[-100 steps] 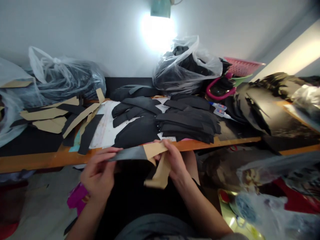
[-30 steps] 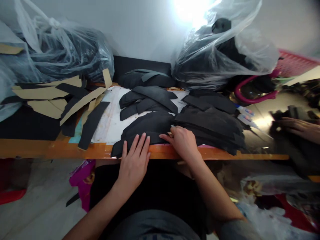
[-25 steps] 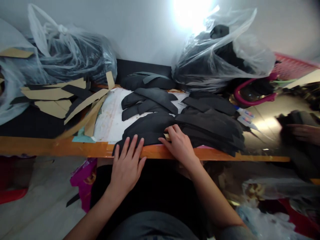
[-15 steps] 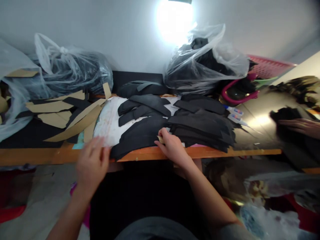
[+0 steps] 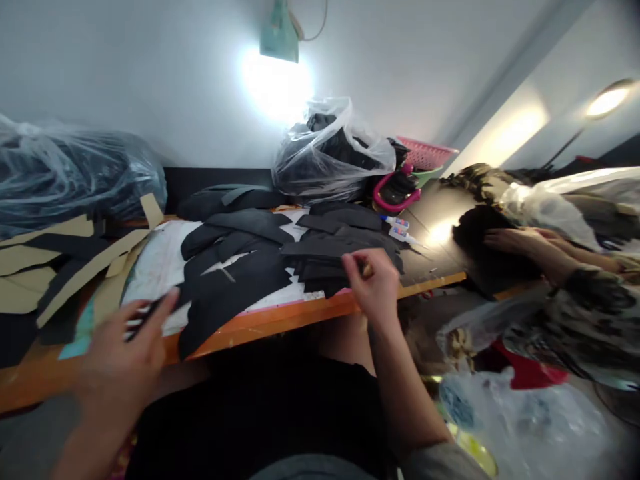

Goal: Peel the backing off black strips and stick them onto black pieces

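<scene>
My left hand (image 5: 123, 353), smeared by motion, is at the table's front edge on the left. A narrow black thing (image 5: 147, 317) shows between its thumb and fingers; its kind is unclear. My right hand (image 5: 376, 285) is closed in a pinch around a small tan piece (image 5: 367, 269), mostly hidden by the fingers. It is at the front of the right-hand pile of curved black fabric-like pieces (image 5: 340, 233); I cannot tell whether it touches them. A large curved black piece (image 5: 240, 287) lies between my hands, its near end over the table edge.
Tan and black offcuts (image 5: 75, 267) lie on the left. Clear bags (image 5: 330, 160) of black material stand along the wall, under a lamp (image 5: 279, 37). Two small glue-like bottles (image 5: 400, 230) lie beyond the right pile. At the right, a co-worker's hands (image 5: 520, 243) handle black material.
The view has turned toward the right. My right hand has moved right, to the right-hand pile, still pinching the tan piece. A narrow black thing now shows in my left hand.
</scene>
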Demonstrator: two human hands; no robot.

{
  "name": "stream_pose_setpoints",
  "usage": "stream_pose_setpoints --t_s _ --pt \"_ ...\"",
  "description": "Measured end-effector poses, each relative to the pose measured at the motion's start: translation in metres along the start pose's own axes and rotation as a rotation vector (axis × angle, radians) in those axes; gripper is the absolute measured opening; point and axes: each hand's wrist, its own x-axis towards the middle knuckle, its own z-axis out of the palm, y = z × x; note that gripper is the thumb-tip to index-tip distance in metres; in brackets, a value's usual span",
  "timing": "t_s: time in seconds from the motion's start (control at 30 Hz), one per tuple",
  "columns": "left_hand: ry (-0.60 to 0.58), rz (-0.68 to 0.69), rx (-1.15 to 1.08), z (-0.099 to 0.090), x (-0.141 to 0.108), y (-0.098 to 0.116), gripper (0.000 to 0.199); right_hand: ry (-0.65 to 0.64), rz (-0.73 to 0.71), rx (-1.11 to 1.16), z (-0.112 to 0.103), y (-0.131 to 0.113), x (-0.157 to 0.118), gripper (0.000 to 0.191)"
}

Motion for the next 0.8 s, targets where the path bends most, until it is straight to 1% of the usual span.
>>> stream_pose_setpoints --t_s 0.03,0.07,0.1,0.13,0.17,0.2,0.27,0.33,0.43,0.5,0.57,0.63,0.67,0.73,0.8 --pt "0.01 0.086 0.069 0.005 -0.006 0.019 0.053 -0.172 -0.008 0.156 0.006 -0.01 -0.01 0.03" --pt "-0.013 0.163 0.113 0.009 -0.012 0.035 0.056 -0.368 0.002 0.292 0.012 -0.018 -0.02 0.032" --pt "-0.026 0.221 0.132 0.013 -0.018 0.048 0.058 -0.539 0.023 0.405 0.018 -0.024 -0.028 0.031" --pt "-0.038 0.263 0.137 0.016 -0.022 0.056 0.06 -0.672 0.053 0.499 0.023 -0.028 -0.035 0.031" --pt "-0.043 0.29 0.14 0.018 -0.026 0.061 0.062 -0.765 0.079 0.576 0.027 -0.03 -0.04 0.03" --pt "-0.039 0.303 0.145 0.019 -0.028 0.063 0.063 -0.825 0.1 0.642 0.03 -0.03 -0.043 0.029" --pt "-0.033 0.307 0.152 0.019 -0.03 0.064 0.062 -0.898 0.121 0.739 0.031 -0.026 -0.047 0.029" --pt "-0.061 0.31 0.1 0.015 -0.028 0.065 0.063 -0.945 0.121 0.808 0.029 -0.025 -0.048 0.028" --pt "-0.153 0.327 -0.137 0.004 -0.022 0.074 0.063 -1.011 0.137 0.947 0.027 -0.03 -0.053 0.03" --pt "-0.153 0.334 -0.275 -0.002 -0.018 0.085 0.058 -1.071 0.17 1.055 0.029 -0.038 -0.06 0.034" --pt "-0.13 0.376 -0.35 -0.006 -0.016 0.094 0.052 -1.114 0.219 1.136 0.034 -0.045 -0.068 0.04" --pt "-0.125 0.43 -0.419 -0.006 -0.016 0.101 0.042 -1.12 0.271 1.191 0.041 -0.052 -0.077 0.045" --pt "-0.122 0.434 -0.455 -0.006 -0.016 0.103 0.037 -1.113 0.295 1.216 0.044 -0.054 -0.081 0.047" --pt "-0.079 0.387 -0.504 -0.004 -0.018 0.104 0.028 -1.086 0.361 1.275 0.049 -0.056 -0.088 0.048" --pt "-0.022 0.333 -0.517 -0.003 -0.018 0.104 0.022 -1.066 0.466 1.38 0.052 -0.057 -0.094 0.048"
